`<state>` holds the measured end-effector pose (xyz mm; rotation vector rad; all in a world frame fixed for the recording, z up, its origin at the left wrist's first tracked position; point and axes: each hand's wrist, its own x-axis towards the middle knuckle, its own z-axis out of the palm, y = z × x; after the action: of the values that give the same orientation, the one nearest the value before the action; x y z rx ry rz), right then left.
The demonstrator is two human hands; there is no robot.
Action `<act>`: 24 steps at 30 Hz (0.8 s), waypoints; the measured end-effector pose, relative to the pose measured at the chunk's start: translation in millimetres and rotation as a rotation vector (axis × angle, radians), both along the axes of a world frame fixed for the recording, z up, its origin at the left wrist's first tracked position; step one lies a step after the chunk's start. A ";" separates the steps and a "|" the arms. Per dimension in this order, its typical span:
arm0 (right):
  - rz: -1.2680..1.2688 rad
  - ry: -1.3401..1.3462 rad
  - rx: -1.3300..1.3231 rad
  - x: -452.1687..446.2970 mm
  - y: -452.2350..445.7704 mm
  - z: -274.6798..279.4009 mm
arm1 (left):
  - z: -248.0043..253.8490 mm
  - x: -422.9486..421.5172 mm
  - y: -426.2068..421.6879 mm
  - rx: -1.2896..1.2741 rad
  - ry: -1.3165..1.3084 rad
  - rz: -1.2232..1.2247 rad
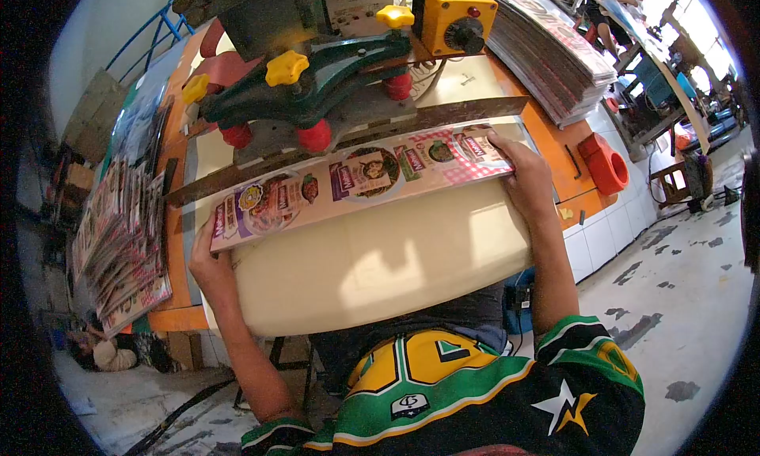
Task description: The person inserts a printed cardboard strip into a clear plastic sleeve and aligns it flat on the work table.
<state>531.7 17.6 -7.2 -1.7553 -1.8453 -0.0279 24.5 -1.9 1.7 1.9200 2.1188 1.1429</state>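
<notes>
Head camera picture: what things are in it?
Printed strip: 1, multicoloured, between hands
Sheet piles: 2, multicoloured, left and right
Frame: 1, green, top middle
Knobs: 3, yellow, on frame
Feet: 3, red, under frame
Control box: 1, yellow, frame's right
Ring: 1, red, right table edge
Table: 1, orange, middle
Work surface: 1, cream, nearest person
Jersey: 1, green-black-yellow, bottom
Left hand: 1, bare, strip's left
Right hand: 1, bare, strip's right

The person wears a jersey of black, green and yellow, trimmed in white. The short right sleeve shows green and black bands with white lines, and so does the left sleeve. A white-and-yellow star marks the right side; a shield badge sits nearer the middle. Dark cloth covers the lap.
</notes>
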 end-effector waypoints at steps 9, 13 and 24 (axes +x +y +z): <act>0.034 0.068 0.045 3.1 1.3 -2.8 | -6.3 -6.6 2.6 -0.022 -0.061 -0.004; 0.047 0.094 0.053 3.6 1.8 -3.4 | -3.5 -7.9 2.1 -0.029 -0.110 0.010; 0.051 0.126 0.065 3.8 1.5 1.3 | -1.1 -4.9 2.2 -0.053 -0.186 0.039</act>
<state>535.6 19.1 -5.9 -1.6279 -1.7781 0.0411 19.6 0.3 0.6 1.6852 2.0753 1.2068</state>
